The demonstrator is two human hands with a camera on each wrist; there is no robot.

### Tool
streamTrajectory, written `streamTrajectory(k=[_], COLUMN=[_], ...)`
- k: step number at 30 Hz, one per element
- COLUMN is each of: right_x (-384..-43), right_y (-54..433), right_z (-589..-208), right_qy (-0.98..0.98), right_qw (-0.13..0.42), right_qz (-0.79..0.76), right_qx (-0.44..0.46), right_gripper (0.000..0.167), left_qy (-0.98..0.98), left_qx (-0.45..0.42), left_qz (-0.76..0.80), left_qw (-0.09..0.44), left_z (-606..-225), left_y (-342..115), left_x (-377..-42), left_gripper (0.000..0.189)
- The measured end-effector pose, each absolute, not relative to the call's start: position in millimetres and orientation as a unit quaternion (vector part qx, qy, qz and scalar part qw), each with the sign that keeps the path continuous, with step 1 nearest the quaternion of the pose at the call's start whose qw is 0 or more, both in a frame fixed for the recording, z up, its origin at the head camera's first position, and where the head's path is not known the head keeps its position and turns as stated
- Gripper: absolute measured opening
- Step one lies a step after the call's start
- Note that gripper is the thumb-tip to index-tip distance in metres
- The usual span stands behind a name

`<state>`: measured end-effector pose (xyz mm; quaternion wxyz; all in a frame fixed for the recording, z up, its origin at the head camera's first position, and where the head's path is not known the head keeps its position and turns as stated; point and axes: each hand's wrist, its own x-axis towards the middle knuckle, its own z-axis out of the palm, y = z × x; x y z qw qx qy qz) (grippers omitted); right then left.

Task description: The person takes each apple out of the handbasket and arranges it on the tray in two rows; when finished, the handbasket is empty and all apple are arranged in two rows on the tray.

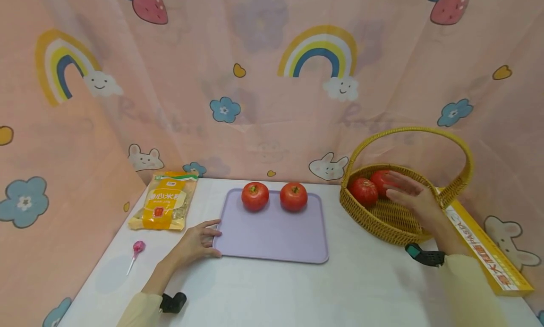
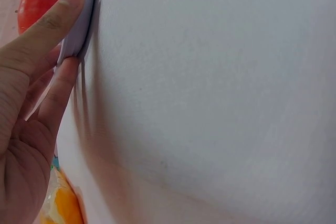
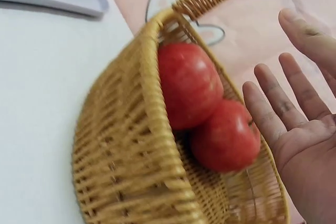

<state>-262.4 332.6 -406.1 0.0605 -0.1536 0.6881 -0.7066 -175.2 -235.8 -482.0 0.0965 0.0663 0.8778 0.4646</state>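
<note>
On a lavender tray [image 1: 272, 242] sit two red tomatoes [image 1: 255, 197], side by side at its back edge. My left hand [image 1: 197, 242] holds the tray's left edge near the front corner; in the left wrist view its thumb [image 2: 55, 17] lies against the rim. The right hand [image 1: 410, 197] is above a wicker basket [image 1: 369, 221], its fingers spread and nothing held. Inside the basket lie two red fruits that look like apples [image 3: 189, 85], touching each other; in the right wrist view the fingers [image 3: 268, 108] appear beside them.
A yellow-labelled food bag [image 1: 165, 202] lies at the back left, with a pink lollipop [image 1: 138, 247] in front of it. Along the right side runs a long yellow pasta box [image 1: 488, 251], partly behind the basket and right arm. The basket's tall handle [image 1: 410, 129] arches over it. A patterned pink cloth backs the white table.
</note>
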Motion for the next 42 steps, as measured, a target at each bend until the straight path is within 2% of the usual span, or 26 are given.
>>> streamTrajectory(k=[6, 12, 16, 24, 30, 35, 42], right_x=[-270, -288, -292, -289, -297, -301, -304], right_y=[351, 376, 378, 363, 363, 366, 366], right_z=[-416, -445, -450, -430, -431, -430, -424], right_qy=[0.68, 0.731, 0.728, 0.754, 0.798, 0.785, 0.797], right_qw=[0.05, 0.025, 0.027, 0.065, 0.119, 0.155, 0.177], right_qz=[-0.729, -0.682, -0.683, -0.652, -0.59, -0.6, -0.577], right_qx=[-0.063, 0.018, 0.053, 0.054, 0.023, 0.0, -0.014], right_gripper=[0.061, 0.07, 0.078, 0.084, 0.085, 0.085, 0.082], left_qy=[0.879, 0.876, 0.87, 0.867, 0.87, 0.867, 0.857], left_qx=[0.064, 0.076, 0.085, 0.087, 0.079, 0.091, 0.112], left_qz=[0.463, 0.467, 0.475, 0.479, 0.476, 0.481, 0.496], left_qw=[0.095, 0.094, 0.098, 0.101, 0.101, 0.099, 0.084], left_z=[-484, -484, -485, -486, -485, -484, -483], left_y=[-237, -239, -237, -234, -235, -236, -239], left_x=[-175, -176, -177, -176, -174, -174, -175], left_gripper=[0.082, 0.074, 0.076, 0.082, 0.083, 0.085, 0.086])
